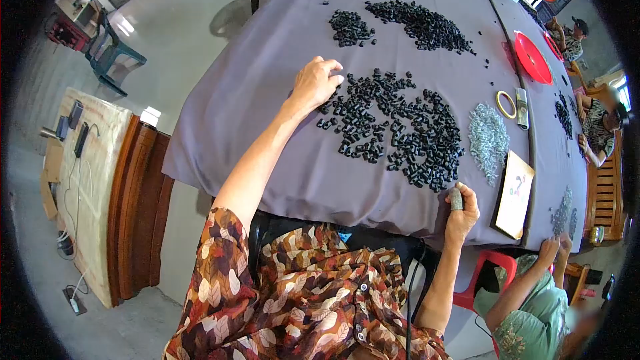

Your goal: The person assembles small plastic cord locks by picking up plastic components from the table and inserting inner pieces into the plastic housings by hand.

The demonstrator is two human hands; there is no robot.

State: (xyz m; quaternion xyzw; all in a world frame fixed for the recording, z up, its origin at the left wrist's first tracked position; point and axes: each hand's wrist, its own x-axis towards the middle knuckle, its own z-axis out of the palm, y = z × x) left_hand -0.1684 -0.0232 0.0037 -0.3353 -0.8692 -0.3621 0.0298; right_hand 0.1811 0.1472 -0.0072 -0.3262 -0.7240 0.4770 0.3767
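Loose small black plastic-looking pieces [427,130] lie in a wide pile on the grey cloth in front of me. At the pile's left edge is my left hand [315,85], its fingers bent and a little apart, with nothing visible between them. My right hand [463,212] is at the near right edge of the pile, by the table's front edge. Its fingers are pressed together, and one has a grey wrap [456,199] around it. Whatever they pinch, if anything, is too small to make out. A heap of small clear pieces [488,140] lies right of the black pile.
More black pieces [423,25] lie farther back on the cloth-covered table [280,40]. To the right are a tape roll [506,105], a flat board [515,193] and a red tray [533,58]. Other people sit along the right side; one person's hands [555,251] work near clear pieces.
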